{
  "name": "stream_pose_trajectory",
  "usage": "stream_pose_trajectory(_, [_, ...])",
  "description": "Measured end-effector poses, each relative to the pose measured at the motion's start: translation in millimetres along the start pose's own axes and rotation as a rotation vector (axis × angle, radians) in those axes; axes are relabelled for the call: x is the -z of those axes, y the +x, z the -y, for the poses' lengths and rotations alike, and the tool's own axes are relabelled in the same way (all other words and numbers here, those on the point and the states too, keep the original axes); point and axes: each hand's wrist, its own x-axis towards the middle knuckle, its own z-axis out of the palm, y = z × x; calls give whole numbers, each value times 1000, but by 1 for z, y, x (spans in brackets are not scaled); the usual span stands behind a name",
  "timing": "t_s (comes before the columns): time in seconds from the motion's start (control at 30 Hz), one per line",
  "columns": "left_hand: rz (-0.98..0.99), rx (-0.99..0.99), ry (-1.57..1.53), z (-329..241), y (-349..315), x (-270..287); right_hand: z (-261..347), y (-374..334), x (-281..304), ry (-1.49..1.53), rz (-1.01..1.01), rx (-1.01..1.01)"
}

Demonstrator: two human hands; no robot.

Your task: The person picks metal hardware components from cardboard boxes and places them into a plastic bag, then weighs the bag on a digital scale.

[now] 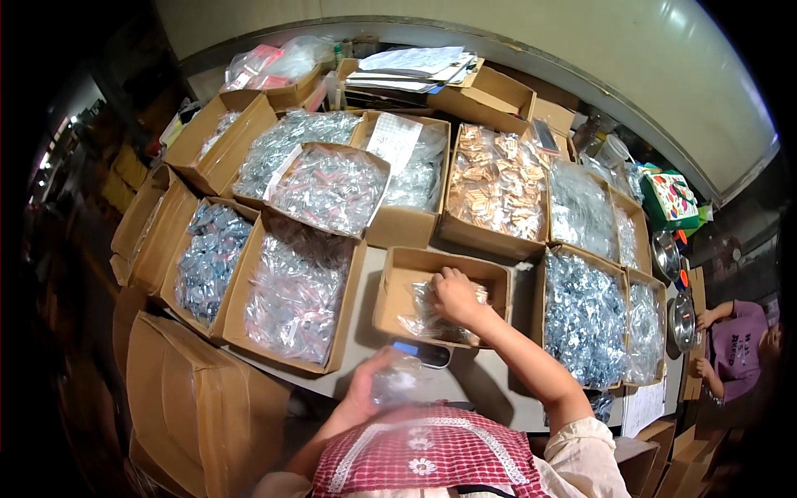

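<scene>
Checked apron [390, 455] below, left hand [364, 383] curls round a plastic bag [402, 380] — right hand [456, 296] bent over packets [422, 320], grip unclear.

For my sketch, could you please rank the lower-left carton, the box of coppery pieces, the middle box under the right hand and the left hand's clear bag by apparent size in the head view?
Lower-left carton
Box of coppery pieces and middle box: too alike to rank
Clear bag in left hand

The right hand [457, 296] reaches into a cardboard box [393, 282] midway along the worktop [359, 329], touching clear packets [425, 321]. By the front edge, the left hand [368, 385] holds a clear bag [398, 383]; toward the back edge stands a carton [493, 236] of copper-coloured pieces [498, 187].
</scene>
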Motion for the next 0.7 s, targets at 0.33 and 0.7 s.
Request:
stream_pose_trajectory(0.33, [24,136,-164,-21,-17,-7,32,-10,98,994,116,-231])
stream_pose_trajectory(0.7, [-21,189,-214,-23,-19,-31,15,6,43,460,82,-66])
